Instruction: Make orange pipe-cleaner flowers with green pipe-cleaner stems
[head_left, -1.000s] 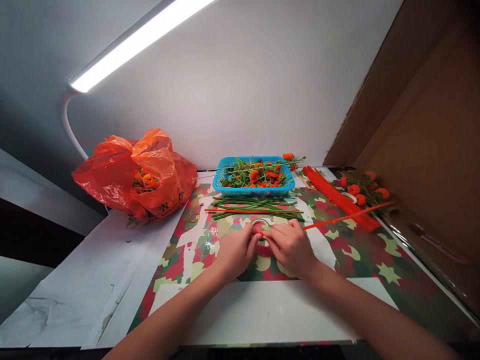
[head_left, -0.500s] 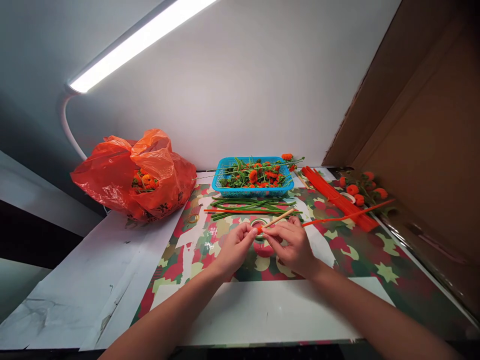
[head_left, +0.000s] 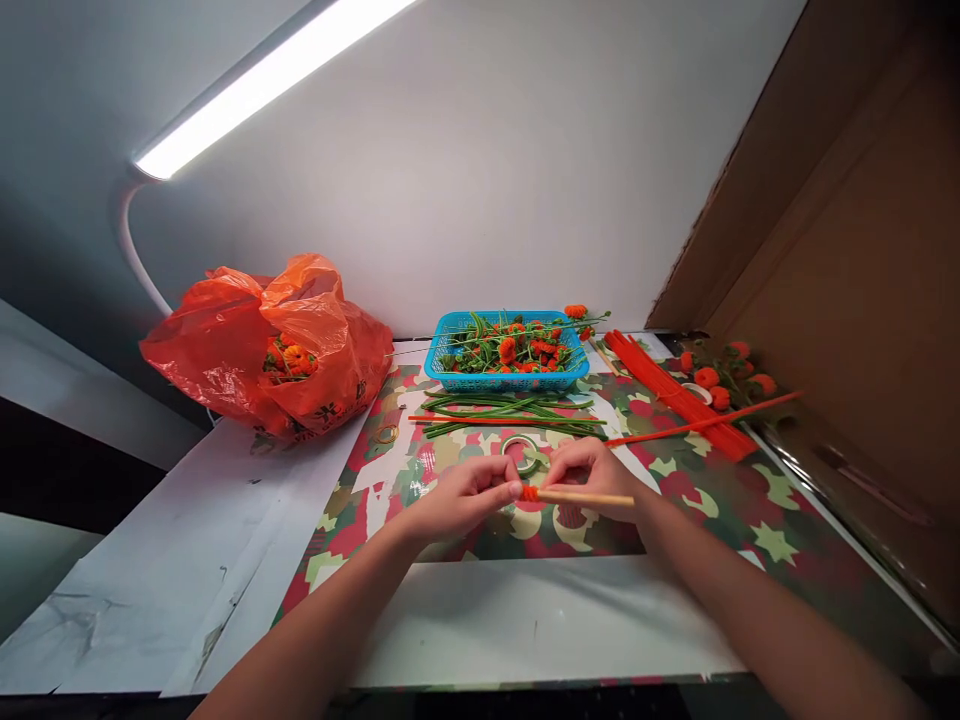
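Note:
My left hand [head_left: 466, 497] is closed, thumb and fingers pinching the left end of a wooden stick [head_left: 592, 498]. Close to those fingertips, several turns of an orange pipe cleaner [head_left: 530, 493] wrap round the stick. My right hand [head_left: 600, 472] is closed on the same pipe cleaner, whose long free tail slants out to the right behind the knuckles. The stick lies level, passing in front of my right fingers. Just beyond the hands is a roll of green tape [head_left: 517, 455], partly covered by the fingers.
Green pipe cleaners [head_left: 510, 405] lie behind the tape. A blue basket [head_left: 506, 382] holds orange flowers; a red plastic bag [head_left: 330, 350] with more stands left. Orange pipe cleaners [head_left: 675, 390] and flowers [head_left: 706, 378] lie right. A cardboard wall [head_left: 840, 250] borders the right; a lamp [head_left: 270, 90] hangs above.
The stick has swung from slanting up and away to lying level, pointing right. Both hands have come slightly nearer me, and the orange turns on the stick show more plainly.

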